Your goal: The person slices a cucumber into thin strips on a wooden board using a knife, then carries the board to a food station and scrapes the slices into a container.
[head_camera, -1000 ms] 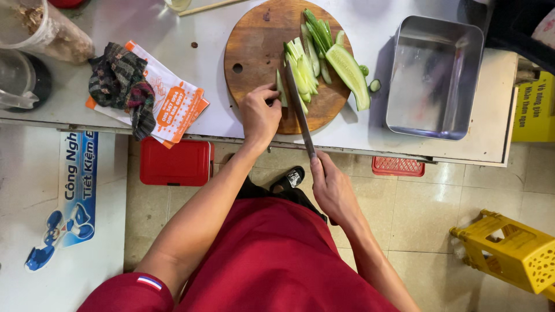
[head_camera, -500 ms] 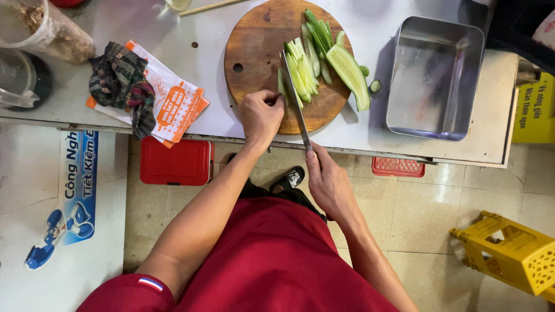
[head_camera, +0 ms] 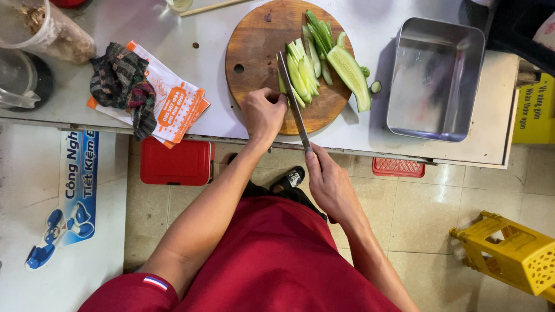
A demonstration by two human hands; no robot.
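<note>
Counter [head_camera: 173, 23], pale, spans the upper frame. Lower centre: red apron [head_camera: 277, 260]. Left edge, mid to lower: white panel with a tall blue-lettered sticker [head_camera: 72, 190] and a blue cartoon figure at its foot.

Steel tray [head_camera: 435, 78], upper right, rectangular, beside the board. Yellow sign at right edge behind it, red lettering. Yellow stool [head_camera: 509, 254], lower right, on tiled floor.

Round wooden board [head_camera: 260, 52], upper centre. Cucumber [head_camera: 324, 58] lies on its right half: one long half piece at the board's right edge, thinner strips in a stack near centre. Two small end bits sit just off the board toward the tray.

Red box [head_camera: 176, 162] under counter edge, left of centre. Small red crate [head_camera: 398, 167] under the tray.

Orange-and-white packet [head_camera: 173, 107], flat, upper left; dark patterned cloth [head_camera: 124, 84] partly over it.

Left hand [head_camera: 263, 112]: fingers curled, knuckles up, pressing on strips at the board's lower edge. Right hand [head_camera: 330, 185]: closed around the handle of the knife [head_camera: 292, 98]; blade runs up across the board, just beside the left hand.
</note>
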